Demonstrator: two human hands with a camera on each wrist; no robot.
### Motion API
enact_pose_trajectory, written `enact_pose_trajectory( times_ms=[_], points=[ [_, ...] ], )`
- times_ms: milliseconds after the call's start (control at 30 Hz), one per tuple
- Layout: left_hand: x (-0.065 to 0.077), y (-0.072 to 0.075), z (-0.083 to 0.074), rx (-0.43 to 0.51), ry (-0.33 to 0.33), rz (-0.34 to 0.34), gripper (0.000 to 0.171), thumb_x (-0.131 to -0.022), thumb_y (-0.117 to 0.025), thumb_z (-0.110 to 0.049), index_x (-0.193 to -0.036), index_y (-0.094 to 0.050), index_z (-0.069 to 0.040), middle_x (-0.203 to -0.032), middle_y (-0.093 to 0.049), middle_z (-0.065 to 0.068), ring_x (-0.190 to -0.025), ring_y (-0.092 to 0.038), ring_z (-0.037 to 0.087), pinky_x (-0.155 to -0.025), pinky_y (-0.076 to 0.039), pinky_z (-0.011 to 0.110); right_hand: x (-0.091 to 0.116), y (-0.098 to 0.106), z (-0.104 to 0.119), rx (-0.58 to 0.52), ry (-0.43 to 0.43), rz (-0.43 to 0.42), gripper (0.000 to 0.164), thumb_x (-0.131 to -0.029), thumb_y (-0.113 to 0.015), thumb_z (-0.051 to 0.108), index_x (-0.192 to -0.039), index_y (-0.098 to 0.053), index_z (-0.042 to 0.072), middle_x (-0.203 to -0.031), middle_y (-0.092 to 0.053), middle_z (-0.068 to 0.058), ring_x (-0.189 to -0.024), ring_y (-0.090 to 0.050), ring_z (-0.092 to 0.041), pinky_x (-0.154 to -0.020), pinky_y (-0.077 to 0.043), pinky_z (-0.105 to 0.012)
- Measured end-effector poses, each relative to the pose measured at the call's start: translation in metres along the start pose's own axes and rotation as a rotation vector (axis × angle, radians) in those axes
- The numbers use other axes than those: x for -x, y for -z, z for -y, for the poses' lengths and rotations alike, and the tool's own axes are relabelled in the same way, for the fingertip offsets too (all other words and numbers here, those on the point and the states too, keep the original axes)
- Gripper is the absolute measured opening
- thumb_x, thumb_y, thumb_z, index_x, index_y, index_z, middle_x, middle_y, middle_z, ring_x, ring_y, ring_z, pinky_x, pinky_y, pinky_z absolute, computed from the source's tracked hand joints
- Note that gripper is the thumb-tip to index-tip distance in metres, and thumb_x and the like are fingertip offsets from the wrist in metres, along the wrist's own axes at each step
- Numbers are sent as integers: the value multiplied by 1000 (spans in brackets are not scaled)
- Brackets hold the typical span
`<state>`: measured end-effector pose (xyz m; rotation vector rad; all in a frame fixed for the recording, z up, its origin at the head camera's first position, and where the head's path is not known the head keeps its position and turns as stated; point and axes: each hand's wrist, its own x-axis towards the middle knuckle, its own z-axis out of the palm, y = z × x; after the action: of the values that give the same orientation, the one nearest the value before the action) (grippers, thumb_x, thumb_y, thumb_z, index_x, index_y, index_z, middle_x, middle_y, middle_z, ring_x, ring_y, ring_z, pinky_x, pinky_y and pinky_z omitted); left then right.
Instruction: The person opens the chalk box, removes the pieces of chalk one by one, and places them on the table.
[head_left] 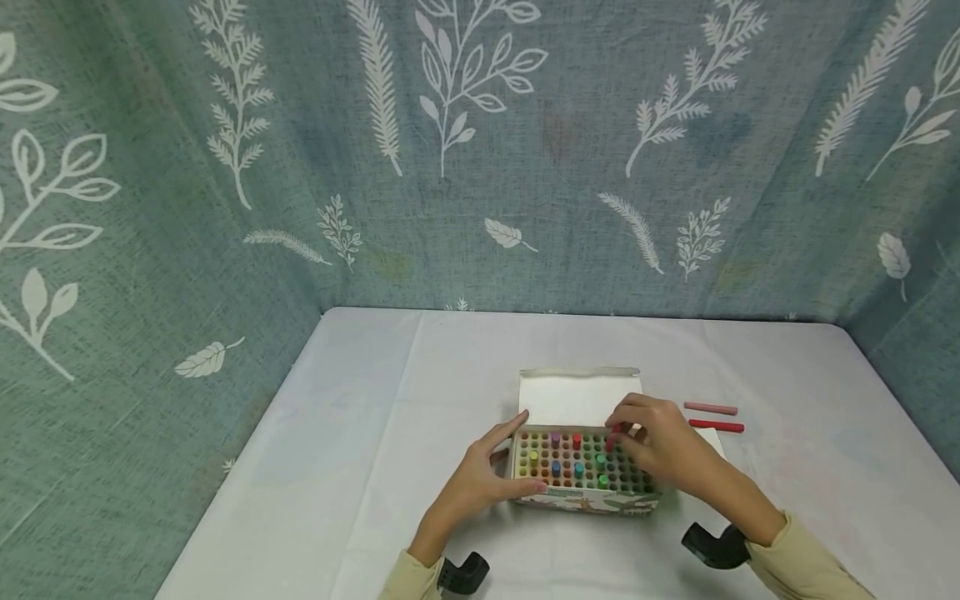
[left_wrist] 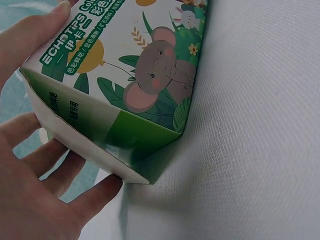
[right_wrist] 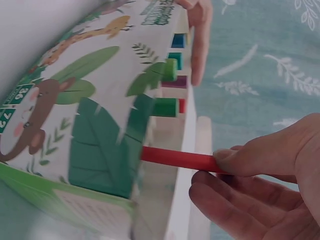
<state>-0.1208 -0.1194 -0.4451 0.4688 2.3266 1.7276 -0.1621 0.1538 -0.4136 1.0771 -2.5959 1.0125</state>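
Above the right half of the box [head_left: 588, 502]: my right hand [head_left: 663, 435] is pinching a red stick [right_wrist: 182, 160] between thumb and fingers, clamped on it, and the stick is pointing down into the box.
Stick's lower end: it is hiding behind the box's front wall, so I cannot tell whether it is sitting in a hole.
Left end of the box: my left hand [head_left: 480, 479] is gripping it, thumb lying along the front edge, index finger reaching to the back corner, other fingers pressing on the side flap [left_wrist: 82, 140].
Holed tray [head_left: 621, 472]: seven coloured sticks [head_left: 579, 471] are standing in it, one yellow, one purple, one red, one blue, one teal and two green.
White lid [head_left: 577, 400]: it is lying folded back behind the tray.
Table [head_left: 390, 467], beyond my right hand: a pink stick [head_left: 710, 409] and a second red stick [head_left: 717, 426] are lying near each other.
Backdrop: a leaf-patterned curtain [head_left: 420, 225] is hanging behind the table.
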Motion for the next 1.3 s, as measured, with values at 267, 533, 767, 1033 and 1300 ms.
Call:
enact_pose_trajectory(
  times_ms=[267, 533, 767, 1033, 1300],
  points=[
    [1, 1, 2, -11, 2, 4, 87, -76, -81, -21, -149, -33, -15, -150, -31, 9, -136, -30, 29, -106, -34, 51, 1, 12, 8, 8, -3, -51, 23, -73, -71, -14, -87, -71, 4, -85, -63, 0, -70, -63, -9, -57, -53, -19],
    [0, 1, 2, -8, -1, 3, 88, -76, -81, -20, -149, -32, -14, -149, -32, 10, -136, -31, 30, -106, -34, 52, 6, 22, 5, 4, 34, -121, 29, -67, -76, -15, -86, -70, 7, -87, -64, 1, -73, -63, -10, -56, -54, -19],
    [0, 0, 1, -2, 3, -3, 88, -75, -82, -20, -148, -33, -13, -149, -32, 11, -135, -31, 31, -106, -34, 52, 12, 34, 0, -3, 36, -162, 33, -67, -75, -17, -85, -69, 9, -87, -64, 2, -70, -65, -12, -57, -54, -17],
    [0, 0, 2, 6, 3, 3, 87, -76, -81, -19, -149, -33, -14, -149, -32, 9, -136, -30, 31, -106, -33, 52, 21, 43, -5, -11, 3, -215, 35, -66, -75, -17, -87, -69, 11, -87, -64, 4, -72, -64, -9, -59, -55, -17],
    [0, 0, 0, 12, 2, 6, 87, -76, -81, -18, -149, -33, -14, -150, -31, 9, -137, -28, 31, -107, -33, 52, 30, 52, -6, 8, -21, -266, 35, -65, -78, -15, -88, -71, 12, -86, -65, 4, -74, -62, -5, -60, -53, -13]
  ],
)
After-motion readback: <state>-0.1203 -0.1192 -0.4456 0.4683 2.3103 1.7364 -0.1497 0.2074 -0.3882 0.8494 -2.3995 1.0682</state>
